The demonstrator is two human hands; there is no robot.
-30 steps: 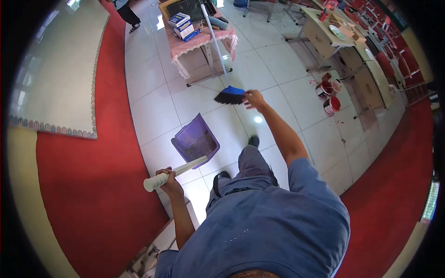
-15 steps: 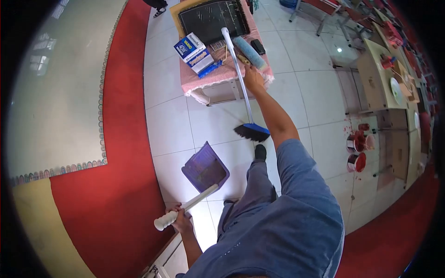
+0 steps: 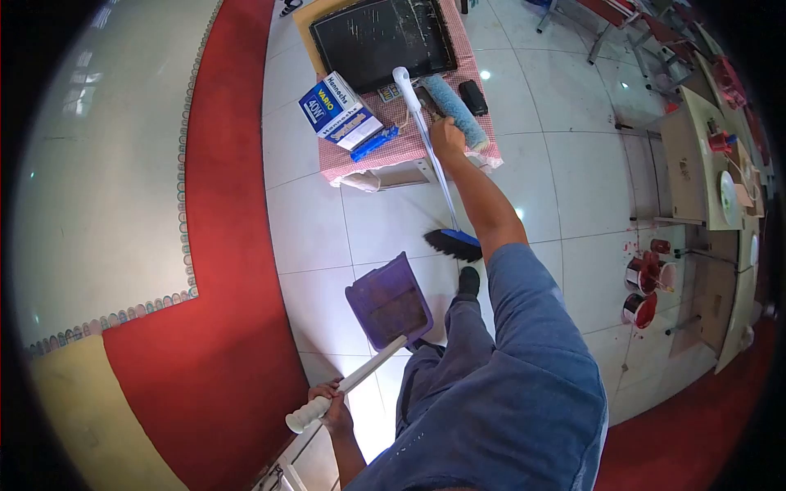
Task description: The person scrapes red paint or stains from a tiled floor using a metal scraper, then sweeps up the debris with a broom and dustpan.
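My left hand (image 3: 333,407) is closed around the white handle (image 3: 372,370) of a purple dustpan (image 3: 387,301), whose pan hangs low over the tiles. Up at the table, my right hand (image 3: 446,137) is closed on what looks like a scraper (image 3: 426,101); its dark flat end shows past my fingers, and the grip is mostly hidden. A blue paint roller (image 3: 454,110) lies just right of that hand. Immediately to its left, a broom (image 3: 431,151) with a blue head and black bristles leans on the table edge, bristles on the floor.
The table (image 3: 334,164) has a checked cloth and bears a Hannochs box (image 3: 340,110), a blue packet (image 3: 374,143), a black panel (image 3: 383,42) and a small black object (image 3: 472,97). Red-stained paint buckets (image 3: 639,309) stand at right near desks (image 3: 692,164).
My right hand has closed over the scraper's light handle, which showed bare before. The dustpan has shifted right in view, and the table appears slightly nearer.
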